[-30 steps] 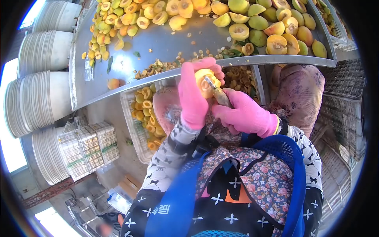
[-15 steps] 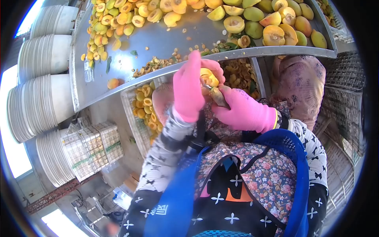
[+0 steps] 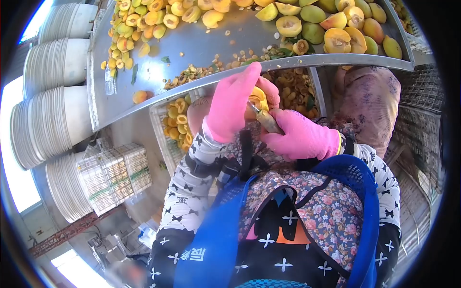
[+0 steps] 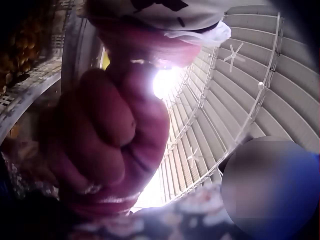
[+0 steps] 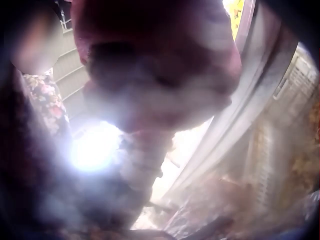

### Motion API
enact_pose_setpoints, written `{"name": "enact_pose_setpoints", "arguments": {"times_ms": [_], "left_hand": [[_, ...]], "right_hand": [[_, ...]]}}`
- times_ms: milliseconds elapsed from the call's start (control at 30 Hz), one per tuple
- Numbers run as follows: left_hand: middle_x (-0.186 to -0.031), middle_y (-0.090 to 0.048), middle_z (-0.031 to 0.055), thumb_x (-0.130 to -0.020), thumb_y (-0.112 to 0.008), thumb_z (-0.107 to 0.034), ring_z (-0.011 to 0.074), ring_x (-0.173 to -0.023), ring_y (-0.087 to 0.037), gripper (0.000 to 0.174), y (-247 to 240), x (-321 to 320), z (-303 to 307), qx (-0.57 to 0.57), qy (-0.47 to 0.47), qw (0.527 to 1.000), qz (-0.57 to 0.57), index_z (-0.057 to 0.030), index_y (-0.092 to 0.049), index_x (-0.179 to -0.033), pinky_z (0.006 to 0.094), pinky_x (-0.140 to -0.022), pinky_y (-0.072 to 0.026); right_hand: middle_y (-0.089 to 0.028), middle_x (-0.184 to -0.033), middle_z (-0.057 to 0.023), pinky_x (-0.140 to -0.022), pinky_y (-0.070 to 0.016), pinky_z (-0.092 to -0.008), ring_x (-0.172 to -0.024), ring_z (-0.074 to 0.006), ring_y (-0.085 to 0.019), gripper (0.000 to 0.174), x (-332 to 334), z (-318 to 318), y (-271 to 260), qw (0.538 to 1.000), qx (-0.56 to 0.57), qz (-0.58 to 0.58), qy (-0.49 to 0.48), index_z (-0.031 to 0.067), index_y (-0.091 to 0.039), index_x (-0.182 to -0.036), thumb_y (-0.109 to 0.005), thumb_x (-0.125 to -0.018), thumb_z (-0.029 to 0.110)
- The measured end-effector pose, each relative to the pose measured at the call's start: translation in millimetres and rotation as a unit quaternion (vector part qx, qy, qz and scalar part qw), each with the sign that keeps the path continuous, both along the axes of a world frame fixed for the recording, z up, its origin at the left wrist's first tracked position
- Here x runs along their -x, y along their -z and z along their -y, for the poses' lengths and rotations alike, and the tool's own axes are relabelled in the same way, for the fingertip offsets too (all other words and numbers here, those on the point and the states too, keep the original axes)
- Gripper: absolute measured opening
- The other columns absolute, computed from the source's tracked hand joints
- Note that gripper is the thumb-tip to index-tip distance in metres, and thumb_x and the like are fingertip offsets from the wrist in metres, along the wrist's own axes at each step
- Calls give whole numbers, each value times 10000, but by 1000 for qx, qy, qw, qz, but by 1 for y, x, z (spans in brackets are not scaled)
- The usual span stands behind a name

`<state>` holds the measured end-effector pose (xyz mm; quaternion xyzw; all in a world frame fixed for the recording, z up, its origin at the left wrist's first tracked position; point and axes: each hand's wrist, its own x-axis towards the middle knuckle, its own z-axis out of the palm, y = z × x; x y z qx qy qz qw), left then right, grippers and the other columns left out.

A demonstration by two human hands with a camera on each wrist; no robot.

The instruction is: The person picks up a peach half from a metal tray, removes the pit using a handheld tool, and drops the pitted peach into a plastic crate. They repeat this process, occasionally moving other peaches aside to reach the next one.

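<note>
In the head view my left hand (image 3: 233,104), in a pink glove, holds a yellow peach (image 3: 259,99), its fingers wrapped behind the fruit. My right hand (image 3: 307,136), gloved alike, grips the wooden handle (image 3: 270,123) of a small pitting tool. The tool's metal tip (image 3: 254,107) is right at the peach's cut flesh, and part of the fruit is hidden by the left hand. Curled pink fingers (image 4: 107,135) fill the left wrist view, dark against bright light. The right wrist view is blurred and shows a gloved hand (image 5: 160,75) from close by.
A metal table (image 3: 158,55) ahead carries many peach halves and loose pits. Below its edge stand a crate of peach halves (image 3: 176,122) and a heap of scraps (image 3: 294,91). Another person's leg (image 3: 367,108) is at the right. Stacked white tubs (image 3: 53,115) and crates (image 3: 115,175) stand left.
The peach has turned in my left hand, its cut face now less visible. The left hand has tipped over it, and the tool tip has shifted to the fruit's lower left side.
</note>
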<state>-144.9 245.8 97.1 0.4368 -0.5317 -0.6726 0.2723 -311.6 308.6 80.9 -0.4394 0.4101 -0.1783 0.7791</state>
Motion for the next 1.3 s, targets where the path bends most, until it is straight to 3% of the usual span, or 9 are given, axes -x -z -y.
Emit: {"name": "enact_pose_setpoints", "arguments": {"times_ms": [267, 400, 500, 633, 700, 767, 900, 1100, 1300], "left_hand": [[-764, -667, 160, -1070, -376, -350, 219, -633, -625, 490, 5, 22, -19, 38, -234, 969, -72, 38, -619, -897, 326, -595, -510], [-821, -678, 174, -1061, -375, -388, 248, -696, -659, 486, 2, 13, -14, -9, -141, 983, -118, 18, -616, -949, 348, -633, -546], [-928, -678, 199, -1046, -412, -441, 303, -811, -689, 476, 10, 5, -9, -137, -228, 950, -161, -2, -596, -1057, 401, -706, -587], [-983, -691, 169, -1077, -374, -381, 269, -877, -699, 467, -6, -50, -14, -6, -253, 959, -131, 10, -629, -1064, 386, -785, -585], [-1027, -698, 164, -1077, -375, -283, 240, -922, -694, 410, -20, -121, -14, 84, -143, 980, 106, 19, -651, -1103, 349, -840, -564], [-1068, -709, 144, -1047, -451, -200, 229, -977, -700, 330, -32, -169, -8, 372, -34, 839, 395, 19, -659, -1181, 325, -864, -570], [-1169, -682, 155, -990, -548, -177, 198, -1037, -673, 281, -36, -118, 16, 259, -106, 933, 225, -26, -683, -1184, 300, -851, -550], [-727, -601, 7, -901, -687, -458, 92, -638, -577, 444, 11, 23, 108, 163, -97, 952, 239, -27, -691, -1009, 240, -618, -483], [-881, -662, 72, -842, -746, -406, 135, -648, -605, 533, 55, 66, 156, 57, -73, 973, 212, 53, -632, -1086, 282, -623, -518]], "right_hand": [[-529, -592, -29, -403, -349, -250, -429, -119, -477, 138, 5, -2, 7, 953, -176, 247, 18, 29, -540, -862, -649, -845, 112], [-539, -596, -36, -401, -341, -242, -428, -113, -472, 124, 10, -1, 22, 887, -248, 390, -19, 22, -553, -833, -653, -827, 96], [-566, -635, -30, -418, -360, -232, -456, -105, -494, 143, 14, 2, 7, 941, -150, 299, -57, 25, -574, -848, -669, -836, 131], [-615, -742, -42, -528, -444, -246, -590, -102, -567, 275, 17, 6, -1, 992, -64, 48, -101, 35, -624, -997, -688, -886, 279], [-620, -744, -52, -557, -473, -277, -609, -121, -589, 300, 8, -2, 17, 995, 70, -19, -74, 29, -621, -1026, -688, -883, 283], [-632, -759, -69, -595, -505, -327, -633, -155, -624, 320, 12, 1, 2, 995, 54, -59, -65, 28, -618, -1054, -687, -881, 289], [-637, -751, -60, -568, -494, -301, -615, -137, -622, 304, 3, 0, -1, 997, 77, -13, -28, 19, -610, -1014, -682, -891, 288], [-627, -743, -21, -542, -469, -273, -605, -83, -590, 257, 14, -8, 4, 989, 71, 30, 124, 39, -602, -1013, -695, -899, 249], [-609, -742, 15, -503, -433, -249, -567, -52, -521, 236, 23, -8, 12, 967, 51, 78, 238, 63, -599, -1020, -697, -901, 241]]}}
